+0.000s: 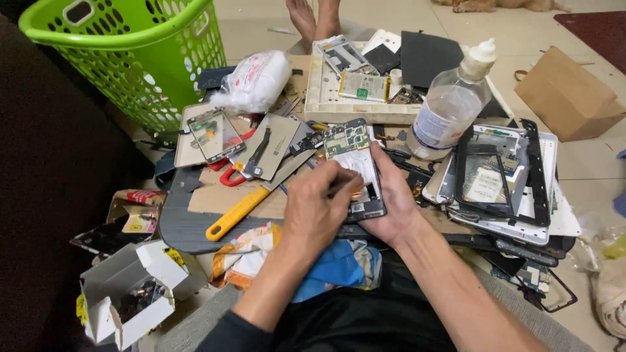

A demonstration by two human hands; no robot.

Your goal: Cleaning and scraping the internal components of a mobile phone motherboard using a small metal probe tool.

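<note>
While the head camera looks down on a cluttered work board (195, 228), we record the following. Opened phone (355, 166): held at the centre of the view, circuit board exposed at its top end, lying in the palm of our right hand (391, 205), whose fingers wrap its right edge. Left hand (316, 208): fingers pinched narrow on a thin tool, mostly hidden, its tip pressed to the phone's lower half. Knife (251, 202), yellow handle: on the board just left of the left hand, blade pointing toward the phone. Red-handled scissors (228, 173): partly under a grey panel (270, 146). Glass screen (215, 135): left of that panel. Clear bottle (453, 104), white cap: upright, right of the phone. Stack of frames (505, 176) and back covers: near the right hand, right side. White tray (319, 91) of parts: behind the phone. Green basket (137, 58): top left. Small open box (124, 293): bottom left. Blue cloth (336, 267): beneath our wrists. Brown paper bag (567, 94): on the floor, far right.
</note>
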